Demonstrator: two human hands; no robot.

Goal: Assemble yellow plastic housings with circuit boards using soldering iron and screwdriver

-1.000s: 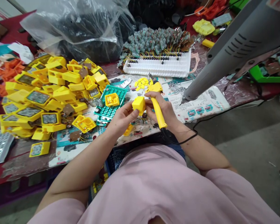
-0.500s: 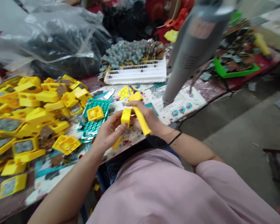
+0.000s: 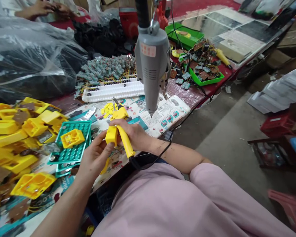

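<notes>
My left hand (image 3: 95,156) is closed on a small yellow plastic casing (image 3: 111,136), gripping it between thumb and fingers. My right hand (image 3: 136,135) wraps round a yellow-handled soldering iron (image 3: 126,141), its black cord trailing from the lower end. The iron's dark tip points up and away from me, above the table. Both hands are close together, and the right fingers partly hide behind the casing and handle. Left of them, a teal tray (image 3: 74,153) bears an open yellow casing (image 3: 72,138). Small yellow pieces (image 3: 107,109) lie beyond the iron.
A grey electric screwdriver (image 3: 151,69) hangs over the table. Yellow casings (image 3: 7,131) are heaped at left. Behind are a white foam rack (image 3: 113,89) of wired parts and a green tray (image 3: 208,81) of circuit boards. Another person's hands (image 3: 46,8) show at the far left.
My view has swung right, so the table things sit further left. Both hands keep hold of the casing and the soldering iron. The hanging screwdriver now looks more upright.
</notes>
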